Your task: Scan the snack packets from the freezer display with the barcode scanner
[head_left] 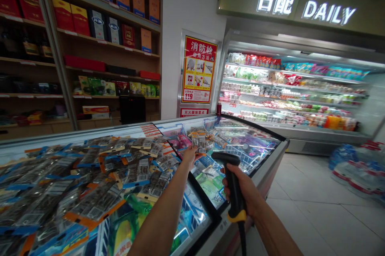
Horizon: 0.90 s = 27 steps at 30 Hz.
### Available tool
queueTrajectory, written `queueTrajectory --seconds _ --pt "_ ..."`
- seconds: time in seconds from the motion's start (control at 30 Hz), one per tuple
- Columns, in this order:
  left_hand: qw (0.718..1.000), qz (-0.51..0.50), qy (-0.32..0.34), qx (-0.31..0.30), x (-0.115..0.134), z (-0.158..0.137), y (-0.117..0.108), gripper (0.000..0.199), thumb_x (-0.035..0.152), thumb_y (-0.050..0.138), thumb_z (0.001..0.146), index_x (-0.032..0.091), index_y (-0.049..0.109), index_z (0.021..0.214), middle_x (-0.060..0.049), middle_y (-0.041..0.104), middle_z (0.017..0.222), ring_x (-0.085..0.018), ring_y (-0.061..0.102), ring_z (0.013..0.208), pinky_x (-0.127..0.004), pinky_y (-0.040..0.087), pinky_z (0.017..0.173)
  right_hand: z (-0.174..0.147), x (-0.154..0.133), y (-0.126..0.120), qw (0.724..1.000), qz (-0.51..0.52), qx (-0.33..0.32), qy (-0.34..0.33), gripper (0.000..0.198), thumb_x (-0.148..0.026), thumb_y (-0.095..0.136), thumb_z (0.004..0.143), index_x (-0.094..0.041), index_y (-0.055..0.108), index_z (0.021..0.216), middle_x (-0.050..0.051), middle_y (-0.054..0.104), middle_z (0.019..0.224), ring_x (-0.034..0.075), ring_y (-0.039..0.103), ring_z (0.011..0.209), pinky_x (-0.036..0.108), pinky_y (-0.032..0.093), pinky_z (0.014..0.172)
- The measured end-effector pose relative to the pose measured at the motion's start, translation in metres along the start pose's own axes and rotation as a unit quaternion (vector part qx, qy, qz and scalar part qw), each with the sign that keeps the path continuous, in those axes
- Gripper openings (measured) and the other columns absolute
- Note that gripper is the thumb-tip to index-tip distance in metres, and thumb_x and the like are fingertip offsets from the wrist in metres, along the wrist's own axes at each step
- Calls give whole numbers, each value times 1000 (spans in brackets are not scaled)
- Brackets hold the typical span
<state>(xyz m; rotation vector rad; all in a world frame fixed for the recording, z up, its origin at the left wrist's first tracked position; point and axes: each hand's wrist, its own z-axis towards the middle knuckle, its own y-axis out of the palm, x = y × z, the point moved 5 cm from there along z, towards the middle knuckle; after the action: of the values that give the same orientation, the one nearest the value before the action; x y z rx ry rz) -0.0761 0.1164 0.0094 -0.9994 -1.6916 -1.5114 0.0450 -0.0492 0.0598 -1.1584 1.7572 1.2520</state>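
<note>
My left hand point(190, 156) reaches out over the chest freezer and is closed on a small flat snack packet point(199, 141) with an orange edge and printed labels. My right hand point(245, 188) grips the handle of a black and yellow barcode scanner point(233, 184), its head tilted toward the packet and its cable hanging down. Other loose packets point(221, 138) lie on the glass just beyond my left hand. To the left, a big spread of similar packets point(102, 200) with blue and orange edges covers the freezer's glass top.
Frozen goods and wire baskets point(240, 158) show through the freezer glass. The freezer's corner point(287, 142) juts out on the right above the tiled floor point(297, 208). Wrapped water bottles point(361, 168) stand at far right. Shelves point(111, 59) and a lit chiller point(288, 95) line the back.
</note>
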Motion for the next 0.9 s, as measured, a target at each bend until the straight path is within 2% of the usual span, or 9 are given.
queueTrajectory --seconds 0.23,0.57,0.9 --pt "1000 9 3 13 2 -1 -1 6 16 43 78 16 48 79 2 52 62 -7 52 47 -23 49 53 -4 3 3 999 23 -18 28 24 -41 47 73 -17 49 74 -5 47 42 8 43 31 18 30 32" --pt "1000 -8 -4 14 3 -1 0 3 17 46 77 16 49 76 0 55 65 -8 54 53 -24 49 53 -7 -1 5 995 76 -51 46 23 -39 48 72 -17 50 72 -5 48 43 7 43 32 18 29 34" --pt "1000 1 2 16 3 0 -2 4 16 44 77 15 48 76 1 54 60 -8 52 47 -22 48 47 -10 -7 6 997 72 -31 27 22 -39 48 73 -17 50 72 -5 48 43 7 43 31 18 31 33"
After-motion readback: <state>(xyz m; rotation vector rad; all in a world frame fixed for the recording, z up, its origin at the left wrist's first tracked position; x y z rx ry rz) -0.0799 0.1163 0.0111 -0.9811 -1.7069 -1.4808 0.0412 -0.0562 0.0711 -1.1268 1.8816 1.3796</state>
